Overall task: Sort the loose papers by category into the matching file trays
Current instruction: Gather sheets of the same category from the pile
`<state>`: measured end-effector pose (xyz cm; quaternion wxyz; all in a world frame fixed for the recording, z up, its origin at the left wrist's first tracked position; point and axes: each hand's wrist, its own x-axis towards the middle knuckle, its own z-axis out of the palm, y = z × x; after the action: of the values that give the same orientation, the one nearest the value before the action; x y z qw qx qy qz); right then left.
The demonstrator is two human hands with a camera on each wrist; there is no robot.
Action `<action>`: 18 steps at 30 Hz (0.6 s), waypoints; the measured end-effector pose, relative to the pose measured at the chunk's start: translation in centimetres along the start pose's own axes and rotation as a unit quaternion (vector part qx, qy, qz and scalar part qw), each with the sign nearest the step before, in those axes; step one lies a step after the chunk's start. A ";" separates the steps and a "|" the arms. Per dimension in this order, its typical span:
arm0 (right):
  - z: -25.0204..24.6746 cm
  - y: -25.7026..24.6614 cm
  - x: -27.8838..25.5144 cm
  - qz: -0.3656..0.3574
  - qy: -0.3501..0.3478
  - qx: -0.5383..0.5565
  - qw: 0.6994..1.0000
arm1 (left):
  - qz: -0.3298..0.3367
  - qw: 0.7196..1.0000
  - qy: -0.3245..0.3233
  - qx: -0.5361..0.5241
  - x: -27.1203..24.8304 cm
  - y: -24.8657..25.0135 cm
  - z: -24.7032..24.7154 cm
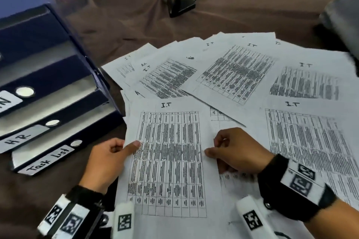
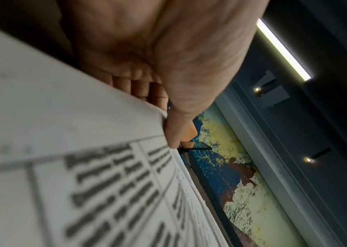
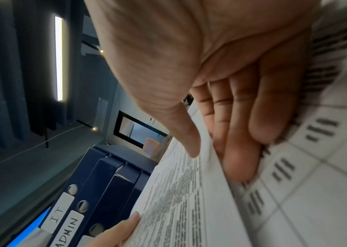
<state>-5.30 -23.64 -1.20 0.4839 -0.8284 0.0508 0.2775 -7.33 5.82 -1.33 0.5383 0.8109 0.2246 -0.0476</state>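
My sheet (image 1: 167, 161) is thin matt paper. Left of it, the file trays (image 1: 48, 75) look like glossy navy board with shiny metal studs; beneath, wrinkled brown cloth (image 1: 124, 21).

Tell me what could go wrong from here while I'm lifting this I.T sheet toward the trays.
1. Both the left hand and the right hand pinch the I.T sheet at its side edges; it overlaps other loose papers, so one underneath may drag along.
2. In the head view only the HR label and the Task List label read clearly; the IT label shows only from the right wrist, so misfiling is possible.
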 end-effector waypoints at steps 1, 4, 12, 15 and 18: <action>-0.1 -0.1 0.0 0.004 -0.005 0.009 1.000 | 0.001 1.000 0.005 -0.006 0.1 0.0 -0.1; -0.1 -0.3 0.0 0.015 -0.001 0.021 1.000 | 0.004 0.999 0.032 -0.019 0.2 -0.5 -0.1; 1.1 -0.7 -1.3 0.006 0.077 -0.004 0.997 | 0.105 0.993 -0.024 0.040 1.1 1.3 0.0; 1.7 -0.4 -2.2 0.002 0.106 0.009 0.994 | 0.127 0.988 -0.053 0.067 0.6 1.4 0.1; 2.7 0.6 -3.6 0.000 0.102 0.045 0.994 | 0.101 0.988 -0.092 0.069 -0.1 0.6 -0.7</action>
<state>-9.61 -22.41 -0.84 0.5129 -0.8298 0.1123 0.1890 -7.25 6.18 -0.51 0.5017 0.8567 0.0874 -0.0823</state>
